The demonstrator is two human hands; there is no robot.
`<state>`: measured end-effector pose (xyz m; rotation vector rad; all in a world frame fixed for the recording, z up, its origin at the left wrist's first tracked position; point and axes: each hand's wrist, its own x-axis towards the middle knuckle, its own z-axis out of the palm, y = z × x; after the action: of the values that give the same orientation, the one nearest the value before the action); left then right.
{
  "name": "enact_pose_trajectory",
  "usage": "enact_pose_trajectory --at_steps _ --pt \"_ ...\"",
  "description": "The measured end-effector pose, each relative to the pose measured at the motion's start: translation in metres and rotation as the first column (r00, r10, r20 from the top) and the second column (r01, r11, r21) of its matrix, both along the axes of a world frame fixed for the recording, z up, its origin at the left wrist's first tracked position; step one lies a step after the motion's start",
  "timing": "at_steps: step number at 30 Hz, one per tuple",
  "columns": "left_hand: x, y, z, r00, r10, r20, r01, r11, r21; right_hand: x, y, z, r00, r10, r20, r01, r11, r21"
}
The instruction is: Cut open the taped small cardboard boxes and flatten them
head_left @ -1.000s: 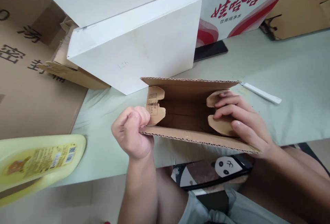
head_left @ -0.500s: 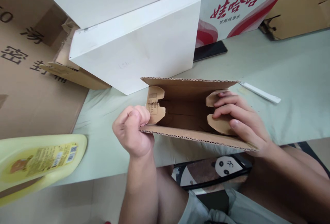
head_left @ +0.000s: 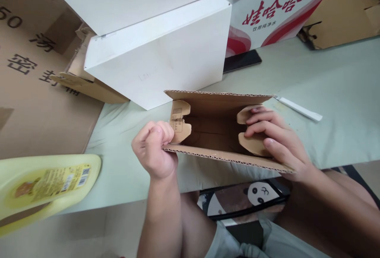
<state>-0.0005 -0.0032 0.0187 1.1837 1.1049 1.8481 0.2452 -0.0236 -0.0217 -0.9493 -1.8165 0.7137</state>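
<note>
A brown cardboard box [head_left: 215, 131] stands in front of me with its top open, and its dark inside shows bare cardboard. Closed into a fist, my left hand [head_left: 154, 147] grips the box's left end near the front corner, beside a small printed flap [head_left: 180, 131]. On the right end, my right hand [head_left: 276, 139] curls its fingers over two rounded flaps and holds them and the wall. Its thumb is mostly hidden. A white-handled knife or cutter [head_left: 300, 108] lies on the green cloth just past the box's far right corner.
White boxes [head_left: 160, 56] are stacked behind, beside a red-and-white printed carton [head_left: 267, 20]. A black flat object [head_left: 242, 61] lies at their foot. Large cardboard [head_left: 38, 115] stands at left, a yellow bottle [head_left: 50, 186] at front left. More cardboard [head_left: 341, 16] sits at far right.
The view has shifted slightly, so the surroundings sit a little further right and lower. Both hands keep the same hold on the box.
</note>
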Motion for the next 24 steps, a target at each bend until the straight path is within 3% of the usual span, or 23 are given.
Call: enact_pose_trajectory --at_steps 6,11,14,19,21,24 --pt "-0.003 0.004 0.000 1.000 0.011 -0.005 -0.012 1.000 -0.010 0.000 0.000 0.000 1.000 -0.016 -0.003 0.016 1.000 -0.004" --pt "-0.025 0.015 -0.016 0.995 0.104 -0.008 -0.103 0.995 0.006 0.000 0.001 0.001 1.000 0.005 -0.020 -0.005 1.000 0.004" --pt "-0.037 0.019 -0.025 0.993 -0.094 -0.073 0.083 0.987 -0.135 0.001 0.001 0.001 0.999 0.017 -0.032 -0.017 1.000 0.012" --pt "-0.040 0.019 -0.029 0.927 -0.374 -0.033 0.357 0.904 -0.234 0.001 0.001 -0.001 0.999 0.027 -0.028 -0.026 0.999 0.024" --pt "-0.037 0.019 -0.028 0.909 -0.416 0.012 0.406 0.880 -0.246 0.001 0.002 -0.001 0.999 0.038 -0.022 -0.037 0.999 0.033" --pt "-0.035 0.018 -0.028 0.927 -0.365 0.089 0.374 0.915 -0.151 0.003 0.005 0.002 0.997 0.075 -0.003 -0.075 0.996 0.041"
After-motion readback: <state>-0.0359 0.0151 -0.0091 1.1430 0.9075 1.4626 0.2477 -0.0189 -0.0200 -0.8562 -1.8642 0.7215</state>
